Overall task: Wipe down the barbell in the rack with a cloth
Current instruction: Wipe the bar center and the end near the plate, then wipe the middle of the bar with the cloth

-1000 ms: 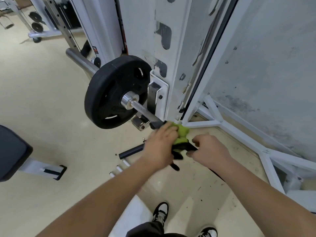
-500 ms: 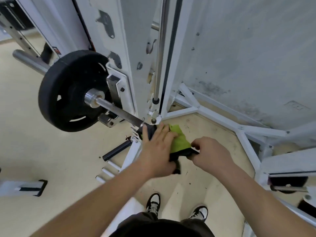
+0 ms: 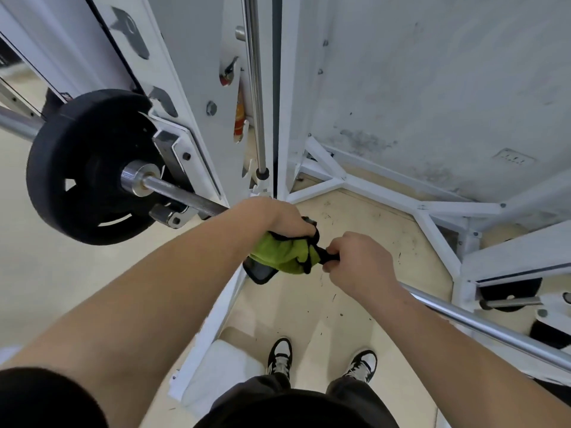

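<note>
The steel barbell [image 3: 182, 193] runs from a black weight plate [image 3: 83, 168] at the left, under my hands, and on to the lower right. A lime-green cloth with black trim [image 3: 282, 251] is wrapped over the bar in the middle. My left hand [image 3: 275, 216] presses down on the cloth's upper edge and grips it against the bar. My right hand [image 3: 355, 261] pinches the cloth's black corner just to the right. A dark phone-like object [image 3: 261, 273] shows beneath the cloth.
The white rack upright [image 3: 200, 88] and a chrome guide rod [image 3: 256, 88] stand right behind the bar. White floor braces [image 3: 432, 223] spread to the right before a grey wall. Another plate [image 3: 509, 291] sits low at the right. My shoes [image 3: 321, 359] stand below.
My view has swung right and closer. The left hand has closed from flat fingers into a grip over the cloth on the bar, and the cloth is now bunched around it.
</note>
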The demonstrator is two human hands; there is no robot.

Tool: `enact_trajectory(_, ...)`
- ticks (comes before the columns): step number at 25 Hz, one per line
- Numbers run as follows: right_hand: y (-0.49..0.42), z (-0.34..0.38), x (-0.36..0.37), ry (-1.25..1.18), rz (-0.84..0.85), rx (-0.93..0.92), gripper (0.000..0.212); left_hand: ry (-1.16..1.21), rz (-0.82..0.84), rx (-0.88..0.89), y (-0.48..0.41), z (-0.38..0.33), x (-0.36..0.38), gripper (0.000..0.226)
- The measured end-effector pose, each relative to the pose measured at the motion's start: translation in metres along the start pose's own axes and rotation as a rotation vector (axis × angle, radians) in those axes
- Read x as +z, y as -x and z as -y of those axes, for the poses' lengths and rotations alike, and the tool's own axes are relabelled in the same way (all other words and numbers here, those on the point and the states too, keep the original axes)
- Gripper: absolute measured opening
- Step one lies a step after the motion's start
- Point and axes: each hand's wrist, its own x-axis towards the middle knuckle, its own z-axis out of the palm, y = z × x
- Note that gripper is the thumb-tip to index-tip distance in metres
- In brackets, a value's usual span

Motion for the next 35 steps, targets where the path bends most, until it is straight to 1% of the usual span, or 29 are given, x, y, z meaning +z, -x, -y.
enact_trajectory(1, 0.001, 0.000, 0.001, -0.004, -0.004, 0.007, 0.021, 0.009, 0.013, 0.014, -0.003, -0.007, -0.002, 0.048)
enact_trajectory(2, 0.002, -0.001, 0.001, -0.009, -0.004, 0.013, 0.021, 0.008, -0.018, 0.054, -0.003, -0.008, 0.003, 0.045)
enact_trajectory(3, 0.001, -0.001, 0.001, -0.014, -0.004, 0.018, 0.022, -0.013, -0.109, 0.133, 0.001, -0.003, 0.018, 0.041)
enact_trajectory(4, 0.001, -0.002, 0.001, -0.014, -0.004, 0.020, 0.021, -0.040, -0.293, 0.208, 0.008, 0.004, 0.041, 0.038)
enact_trajectory(5, 0.000, -0.003, 0.002, -0.012, -0.009, 0.018, 0.021, -0.066, -0.563, 0.274, 0.014, 0.013, 0.070, 0.035)
enact_trajectory(6, 0.000, -0.003, 0.003, -0.012, -0.014, 0.018, 0.019, -0.098, -0.784, 0.325, 0.021, 0.021, 0.101, 0.037)
enact_trajectory(7, -0.001, -0.004, 0.003, -0.020, -0.020, 0.029, 0.019, -0.130, -0.941, 0.369, 0.024, 0.026, 0.128, 0.040)
enact_trajectory(8, -0.001, -0.004, 0.004, -0.030, -0.025, 0.042, 0.018, -0.136, -1.038, 0.396, 0.021, 0.031, 0.147, 0.043)
enact_trajectory(9, -0.001, -0.004, 0.004, -0.037, -0.032, 0.050, 0.018, -0.122, -1.069, 0.400, 0.018, 0.036, 0.152, 0.045)
enact_trajectory(10, -0.001, -0.004, 0.005, -0.036, -0.042, 0.055, 0.017, -0.121, -1.055, 0.423, 0.013, 0.039, 0.146, 0.044)
enact_trajectory(12, -0.001, -0.006, 0.005, -0.046, -0.034, 0.062, 0.019, -0.131, -0.885, 0.390, 0.015, 0.032, 0.113, 0.039)
enact_trajectory(15, 0.005, -0.010, 0.003, -0.161, -0.012, 0.046, 0.023, -0.069, -0.530, 0.153, 0.013, 0.014, 0.048, 0.030)
enact_trajectory(16, 0.012, -0.017, 0.001, -0.194, -0.028, 0.050, 0.029, -0.055, -0.418, 0.101, 0.009, 0.002, 0.032, 0.027)
enact_trajectory(17, 0.020, -0.027, -0.002, -0.190, -0.040, 0.064, 0.036, -0.063, -0.361, 0.081, 0.005, -0.013, 0.026, 0.023)
enact_trajectory(18, 0.029, -0.040, -0.006, -0.140, -0.043, 0.084, 0.041, -0.078, -0.345, 0.097, 0.006, -0.031, 0.030, 0.018)
enact_trajectory(19, 0.039, -0.056, -0.010, -0.054, -0.037, 0.107, 0.041, -0.101, -0.385, 0.145, 0.007, -0.046, 0.047, 0.016)
enact_trajectory(21, 0.058, -0.091, -0.018, 0.107, -0.034, 0.155, 0.030, -0.147, -0.630, 0.307, 0.013, -0.065, 0.100, 0.034)
enact_trajectory(23, 0.074, -0.113, -0.017, 0.146, -0.027, 0.187, 0.019, -0.200, -0.778, 0.407, 0.020, -0.063, 0.146, 0.056)
enact_trajectory(24, 0.079, -0.119, -0.013, 0.129, -0.033, 0.189, 0.017, -0.249, -0.811, 0.440, 0.017, -0.060, 0.151, 0.060)
enact_trajectory(25, 0.080, -0.121, -0.009, 0.093, -0.055, 0.187, 0.016, -0.280, -0.788, 0.474, 0.012, -0.058, 0.144, 0.058)
enact_trajectory(26, 0.080, -0.122, -0.006, 0.049, -0.096, 0.193, 0.015, -0.303, -0.726, 0.469, 0.009, -0.065, 0.128, 0.049)
enact_trajectory(28, 0.077, -0.125, -0.004, -0.034, -0.132, 0.235, 0.016, -0.193, -0.581, 0.330, 0.006, -0.094, 0.094, 0.029)
enact_trajectory(29, 0.077, -0.127, -0.005, -0.071, -0.131, 0.242, 0.018, -0.104, -0.532, 0.291, 0.004, -0.114, 0.087, 0.028)
enact_trajectory(30, 0.080, -0.131, -0.005, -0.121, -0.135, 0.245, 0.021, -0.037, -0.497, 0.273, 0.008, -0.136, 0.090, 0.027)
enact_trajectory(31, 0.087, -0.140, -0.006, -0.174, -0.147, 0.242, 0.022, -0.055, -0.557, 0.335, 0.011, -0.155, 0.111, 0.028)
enact_trajectory(32, 0.093, -0.150, -0.006, -0.198, -0.160, 0.218, 0.021, -0.117, -0.626, 0.406, 0.017, -0.167, 0.139, 0.037)
enact_trajectory(33, 0.102, -0.162, -0.007, -0.179, -0.166, 0.184, 0.022, -0.179, -0.684, 0.448, 0.023, -0.174, 0.166, 0.054)
enact_trajectory(34, 0.113, -0.175, -0.009, -0.136, -0.172, 0.165, 0.026, -0.234, -0.735, 0.478, 0.024, -0.174, 0.180, 0.070)
enact_trajectory(35, 0.124, -0.190, -0.011, -0.092, -0.175, 0.163, 0.032, -0.261, -0.735, 0.514, 0.020, -0.169, 0.177, 0.079)
